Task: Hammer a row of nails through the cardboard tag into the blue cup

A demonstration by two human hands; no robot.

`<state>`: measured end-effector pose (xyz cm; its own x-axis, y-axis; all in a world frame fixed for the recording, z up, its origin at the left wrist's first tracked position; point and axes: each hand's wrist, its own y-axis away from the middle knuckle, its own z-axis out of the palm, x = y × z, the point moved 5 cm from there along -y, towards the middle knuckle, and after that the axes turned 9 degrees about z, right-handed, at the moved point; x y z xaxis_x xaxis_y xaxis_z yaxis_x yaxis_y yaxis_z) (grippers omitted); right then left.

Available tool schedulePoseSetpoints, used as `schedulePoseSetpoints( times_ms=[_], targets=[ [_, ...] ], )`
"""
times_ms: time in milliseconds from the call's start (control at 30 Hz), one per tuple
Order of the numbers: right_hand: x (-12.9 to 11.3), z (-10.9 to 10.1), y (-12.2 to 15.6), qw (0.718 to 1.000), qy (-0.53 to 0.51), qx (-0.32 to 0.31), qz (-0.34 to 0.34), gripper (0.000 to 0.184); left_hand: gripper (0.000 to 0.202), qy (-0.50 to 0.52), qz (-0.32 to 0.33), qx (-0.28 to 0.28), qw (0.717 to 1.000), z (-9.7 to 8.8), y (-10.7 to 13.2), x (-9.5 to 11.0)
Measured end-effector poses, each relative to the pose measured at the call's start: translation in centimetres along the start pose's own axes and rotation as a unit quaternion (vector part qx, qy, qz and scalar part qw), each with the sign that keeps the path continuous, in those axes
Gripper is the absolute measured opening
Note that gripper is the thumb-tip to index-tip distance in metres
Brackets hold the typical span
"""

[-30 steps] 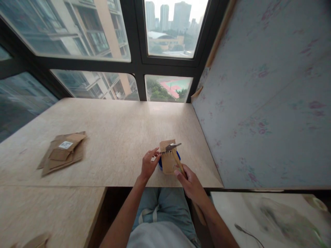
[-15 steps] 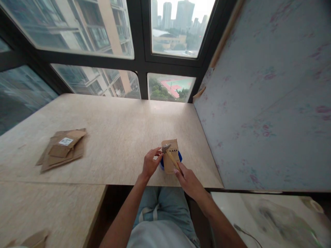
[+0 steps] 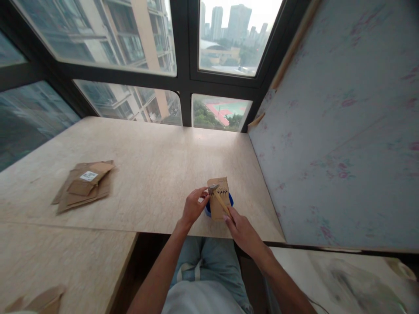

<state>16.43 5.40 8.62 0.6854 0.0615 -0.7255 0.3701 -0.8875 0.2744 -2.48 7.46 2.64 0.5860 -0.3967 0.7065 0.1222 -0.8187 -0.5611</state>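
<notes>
A small piece of brown cardboard (image 3: 218, 201) with a row of nails across its upper part lies over a blue round container (image 3: 230, 201) near the table's front edge. My left hand (image 3: 193, 206) is closed in a pinch at the left end of the nail row. My right hand (image 3: 241, 231) grips the wooden handle of a small hammer (image 3: 218, 197), whose metal head rests at the nails by my left fingertips.
A stack of flat brown cardboard pieces (image 3: 84, 186) with a white label lies at the table's left. A patterned wall panel (image 3: 340, 131) closes the right side. Windows stand behind the wooden table (image 3: 153, 170). More cardboard scraps (image 3: 42, 300) sit bottom left.
The hammer head has come down and to the left, from raised over the card's top right to resting at the nails by my left fingers. The camera shifted slightly.
</notes>
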Motion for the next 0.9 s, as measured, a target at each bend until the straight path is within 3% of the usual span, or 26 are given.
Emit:
schedulePoseSetpoints(
  times_ms=[900],
  targets=[
    [-0.3, 0.14, -0.32, 0.999, 0.045, 0.006, -0.025, 0.033, 0.029, 0.007, -0.024, -0.028, 0.999, -0.01, -0.65, 0.38]
  ],
)
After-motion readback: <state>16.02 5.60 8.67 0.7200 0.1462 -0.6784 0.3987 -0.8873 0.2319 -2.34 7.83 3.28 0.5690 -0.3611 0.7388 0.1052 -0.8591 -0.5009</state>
